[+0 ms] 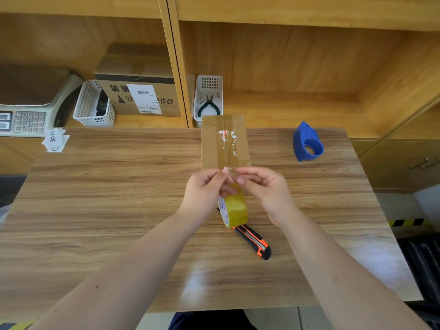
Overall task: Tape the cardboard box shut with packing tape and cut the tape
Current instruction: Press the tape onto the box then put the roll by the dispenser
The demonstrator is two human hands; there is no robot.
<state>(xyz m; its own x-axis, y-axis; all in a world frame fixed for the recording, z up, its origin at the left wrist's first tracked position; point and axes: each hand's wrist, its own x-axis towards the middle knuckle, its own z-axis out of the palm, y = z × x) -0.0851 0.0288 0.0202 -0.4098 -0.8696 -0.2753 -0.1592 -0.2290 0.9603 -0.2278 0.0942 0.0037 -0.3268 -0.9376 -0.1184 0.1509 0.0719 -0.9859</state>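
A narrow brown cardboard box (pixel 223 141) lies on the wooden table (pixel 119 210), with clear tape and torn white label scraps along its top. Just in front of its near edge my left hand (pixel 204 191) holds a yellowish roll of packing tape (pixel 234 208) and pinches the tape's free end. My right hand (pixel 262 186) pinches that same clear strip from the right, over the box's near end. An orange and black utility knife (pixel 254 241) rests on the table below the roll, partly hidden by it.
A blue tape dispenser (pixel 307 142) stands at the table's back right. Behind the table, shelves hold two white baskets (pixel 94 106), one with pliers (pixel 209 107), a labelled carton (pixel 142 96) and a scale (pixel 26 115). Paper slips (pixel 55 140) lie at the back left.
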